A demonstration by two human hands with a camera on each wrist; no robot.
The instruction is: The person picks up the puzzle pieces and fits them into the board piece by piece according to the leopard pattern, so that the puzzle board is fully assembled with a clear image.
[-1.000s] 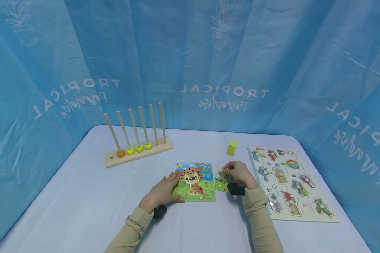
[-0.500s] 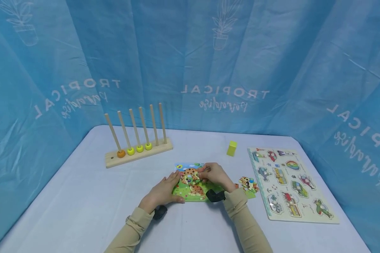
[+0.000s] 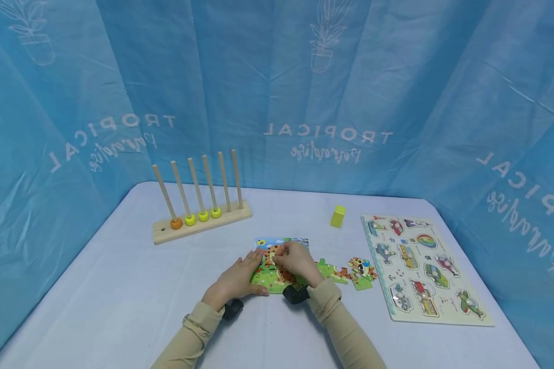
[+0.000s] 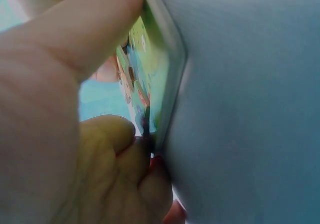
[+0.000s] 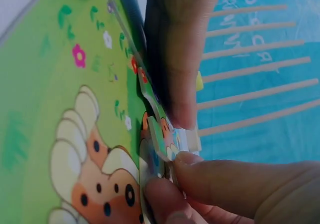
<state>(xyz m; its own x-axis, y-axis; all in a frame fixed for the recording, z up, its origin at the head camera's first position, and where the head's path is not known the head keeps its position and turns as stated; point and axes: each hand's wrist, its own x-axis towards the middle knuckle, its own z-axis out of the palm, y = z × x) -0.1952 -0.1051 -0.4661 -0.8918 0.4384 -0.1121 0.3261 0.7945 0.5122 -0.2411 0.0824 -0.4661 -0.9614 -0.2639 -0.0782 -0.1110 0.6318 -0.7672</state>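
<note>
A square jigsaw board point(image 3: 268, 283) with a green meadow and a spotted leopard cub lies at the table's middle. My left hand point(image 3: 235, 279) rests along its left side, fingers extended on the edge, thumb at the front edge point(image 4: 172, 48). Over the board's middle, my right hand point(image 3: 300, 261) pinches a jigsaw piece point(image 5: 159, 140) between thumb and fingers. That piece sits tilted over the board, close to the left fingertips. Loose jigsaw pieces point(image 3: 361, 272) with cub and grass parts lie right of the board. My right hand hides part of the picture.
A wooden peg stand point(image 3: 203, 225) with one orange and several yellow beads stands at the back left. Behind the board is a yellow block point(image 3: 338, 216). On the right lies a vehicle peg puzzle point(image 3: 424, 271). Blue curtains point(image 3: 277, 92) enclose the table.
My right hand has moved left from the loose pieces onto the board, bringing a jigsaw piece toward the left fingers. The loose pieces are uncovered now. My left hand has stayed in place.
</note>
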